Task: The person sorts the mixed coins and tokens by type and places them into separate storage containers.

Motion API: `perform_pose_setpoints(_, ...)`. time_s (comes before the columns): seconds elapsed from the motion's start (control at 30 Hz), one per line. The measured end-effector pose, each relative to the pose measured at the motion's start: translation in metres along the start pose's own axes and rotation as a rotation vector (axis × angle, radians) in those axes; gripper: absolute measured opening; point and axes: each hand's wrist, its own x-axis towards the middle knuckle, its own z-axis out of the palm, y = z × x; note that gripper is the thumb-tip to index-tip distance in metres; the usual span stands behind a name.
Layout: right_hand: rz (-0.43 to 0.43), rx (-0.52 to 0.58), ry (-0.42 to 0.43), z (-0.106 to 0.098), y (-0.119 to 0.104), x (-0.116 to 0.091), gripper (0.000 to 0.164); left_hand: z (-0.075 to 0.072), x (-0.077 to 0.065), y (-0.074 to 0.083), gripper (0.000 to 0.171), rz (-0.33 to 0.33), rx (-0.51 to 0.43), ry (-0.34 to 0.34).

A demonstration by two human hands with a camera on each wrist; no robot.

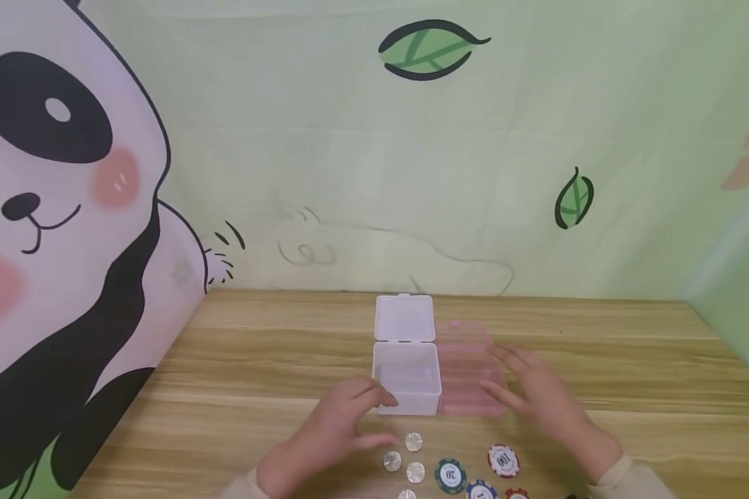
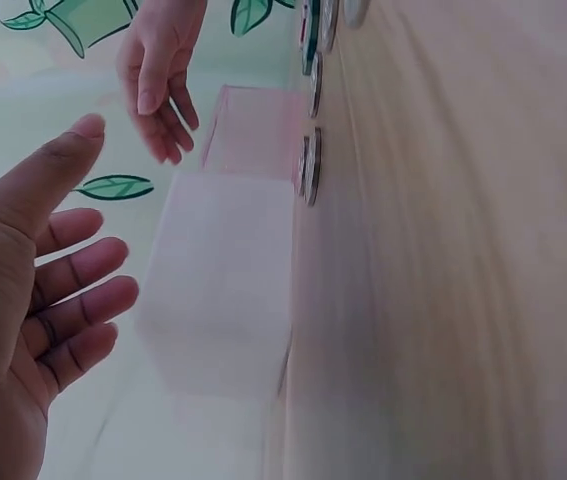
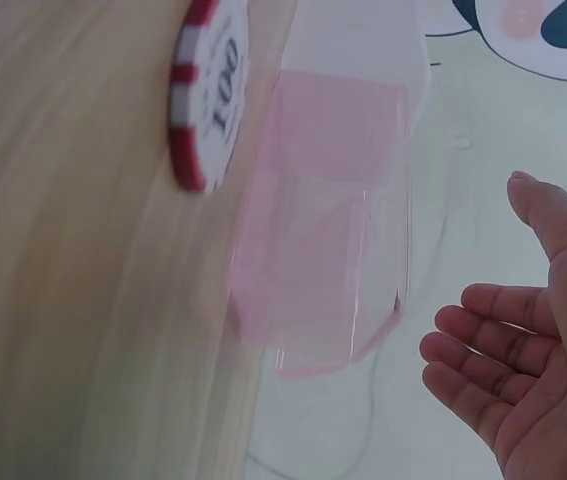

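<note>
A white plastic box (image 1: 419, 404) stands on the table with its lid (image 1: 404, 319) tipped back. Against its right side is a see-through pink box (image 1: 465, 378), its lid raised too. My left hand (image 1: 340, 419) hovers over the white box's front left, thumb apart from the loosely bent fingers, holding nothing. My right hand (image 1: 543, 398) is by the pink box's right side, fingers relaxed and no object in it. Several silver coin-like discs (image 1: 414, 442) lie in front of the white box. Poker chips lie right of them, among them a green one (image 1: 451, 476) and a dark red 100 chip (image 1: 503, 461).
A blue chip (image 1: 481, 491) and a red-orange chip (image 1: 517, 494) are cut off by the head view's lower edge. The wooden table (image 1: 274, 346) ends at a pale green backdrop (image 1: 324, 138) printed with a panda and leaves.
</note>
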Motion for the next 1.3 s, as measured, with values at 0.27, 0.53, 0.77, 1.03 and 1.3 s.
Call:
perform_pose_setpoints(0.27, -0.052, -0.005, 0.002, 0.004, -0.012, 0.007, 0.054, 0.002, -0.003, 0.002, 0.046, -0.019, -0.020, -0.043)
perform_pose_setpoints(0.53, -0.058, -0.009, -0.019, 0.008, -0.016, 0.009, 0.054, 0.004, -0.004, 0.002, 0.041, -0.059, -0.057, -0.152)
perform_pose_setpoints(0.77, -0.061, 0.006, -0.041, 0.013, -0.018, 0.012, 0.056, 0.004, -0.007, 0.006, 0.037, -0.140, -0.066, -0.307)
perform_pose_setpoints(1.03, -0.083, 0.019, -0.047, 0.019, -0.023, 0.017, 0.055, 0.005, -0.008, 0.009, 0.033, -0.198, -0.082, -0.438)
perform_pose_setpoints(1.3, -0.084, 0.056, -0.077, 0.025, -0.028, 0.021, 0.057, 0.009, -0.010, 0.010, 0.031, -0.218, -0.088, -0.513)
